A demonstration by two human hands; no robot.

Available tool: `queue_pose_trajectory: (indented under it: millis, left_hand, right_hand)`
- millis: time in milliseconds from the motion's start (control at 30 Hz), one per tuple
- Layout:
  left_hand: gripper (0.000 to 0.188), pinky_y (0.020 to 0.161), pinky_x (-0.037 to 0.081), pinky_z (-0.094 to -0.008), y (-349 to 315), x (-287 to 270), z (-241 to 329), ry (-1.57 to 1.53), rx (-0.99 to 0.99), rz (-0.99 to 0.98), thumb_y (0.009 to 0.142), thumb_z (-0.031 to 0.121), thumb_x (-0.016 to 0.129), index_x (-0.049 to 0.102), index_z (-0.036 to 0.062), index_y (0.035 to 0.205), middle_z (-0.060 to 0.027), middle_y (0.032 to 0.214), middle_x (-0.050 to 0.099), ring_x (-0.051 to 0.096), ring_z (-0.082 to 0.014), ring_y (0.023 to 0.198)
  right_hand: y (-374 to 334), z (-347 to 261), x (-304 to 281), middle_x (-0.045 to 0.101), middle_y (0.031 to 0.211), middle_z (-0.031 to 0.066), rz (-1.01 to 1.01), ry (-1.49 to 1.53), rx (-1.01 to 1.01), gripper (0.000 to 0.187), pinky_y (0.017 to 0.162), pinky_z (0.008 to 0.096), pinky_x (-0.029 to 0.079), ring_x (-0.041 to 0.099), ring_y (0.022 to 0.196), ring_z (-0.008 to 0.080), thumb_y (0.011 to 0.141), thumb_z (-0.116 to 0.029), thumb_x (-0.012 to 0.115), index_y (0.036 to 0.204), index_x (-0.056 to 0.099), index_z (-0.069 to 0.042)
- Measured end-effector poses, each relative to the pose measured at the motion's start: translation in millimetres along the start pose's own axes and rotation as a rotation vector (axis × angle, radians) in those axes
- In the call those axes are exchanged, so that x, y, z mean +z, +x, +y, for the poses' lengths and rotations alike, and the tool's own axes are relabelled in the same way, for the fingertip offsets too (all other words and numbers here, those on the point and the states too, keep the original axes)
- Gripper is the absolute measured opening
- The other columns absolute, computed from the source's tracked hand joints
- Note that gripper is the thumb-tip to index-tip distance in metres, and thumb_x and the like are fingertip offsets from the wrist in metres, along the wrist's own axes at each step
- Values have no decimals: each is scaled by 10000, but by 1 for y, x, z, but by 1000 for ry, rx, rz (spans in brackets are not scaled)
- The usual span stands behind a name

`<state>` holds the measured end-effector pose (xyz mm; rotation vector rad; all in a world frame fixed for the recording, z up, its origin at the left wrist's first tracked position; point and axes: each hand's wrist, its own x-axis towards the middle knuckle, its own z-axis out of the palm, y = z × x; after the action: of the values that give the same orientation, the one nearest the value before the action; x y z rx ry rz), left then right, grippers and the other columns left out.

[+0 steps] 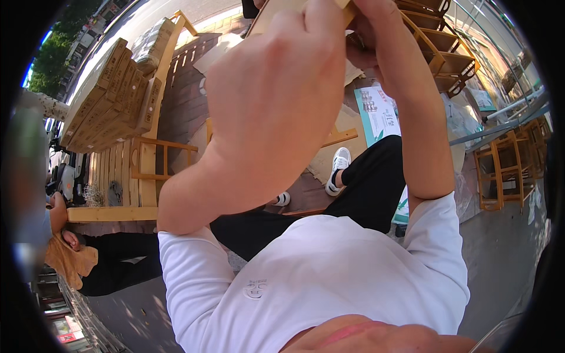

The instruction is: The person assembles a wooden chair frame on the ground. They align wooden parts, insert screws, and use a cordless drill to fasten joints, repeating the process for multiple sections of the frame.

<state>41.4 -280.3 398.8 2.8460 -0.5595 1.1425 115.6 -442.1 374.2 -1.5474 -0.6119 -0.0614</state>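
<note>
My left hand [276, 100] clamped a wooden board [272, 12], cut off above — whether my half-hidden right hand [366, 44] gripped too, I couldn't tell.

Lettering [256, 288] on cartons [109, 97], green-white sheet [379, 120], white shirt [347, 265]

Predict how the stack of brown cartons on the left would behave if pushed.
The brown cartons would probably stay stiff, since their sides look flat and uncrushed. Upper ones might slide, as they appear stacked in separate layers. Their weight is hard to judge, because they look closed and hide any contents.
</note>
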Motion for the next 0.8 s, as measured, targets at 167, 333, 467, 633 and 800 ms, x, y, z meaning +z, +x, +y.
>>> queue_pose_trajectory:
  millis: [167,333,467,633,800]
  left_hand:
    - [160,571,582,-305,75,107,110,-296,165,117,893,196,654,648,60,978,-69,859,709,744,-204,728]
    - [349,719,580,-418,60,162,109,-521,228,-165,962,365,645,668,29,1054,-159,925,714,727,-324,827]
    - [394,839,552,-428,-41,257,39,-560,-164,-440,967,359,648,690,31,1181,-149,953,723,704,-309,920]
    - [546,813,541,-436,-183,320,37,-425,-175,-652,957,398,666,576,48,1366,-149,997,718,697,-322,934]
    - [641,726,526,-440,-200,326,41,-408,-158,-662,933,419,688,493,136,1474,-137,910,689,681,-324,834]
  right_hand:
    - [-32,0,-114,634,689,67,687,-264,161,310,543,309,489,628,616,183,903,-328,613,774,648,-48]
    - [-71,131,-280,523,690,-58,629,-281,333,296,496,249,257,362,513,40,992,-396,544,878,610,-131]
    - [-75,226,-316,481,665,-58,341,-289,621,278,490,273,279,363,517,79,973,-367,503,844,566,-129]
    - [-55,330,-274,426,623,-40,107,-303,797,259,460,278,236,305,470,86,945,-351,476,799,525,-143]
    - [-20,393,-209,501,629,29,-175,-308,869,283,433,316,280,397,470,134,905,-299,473,789,566,-58]
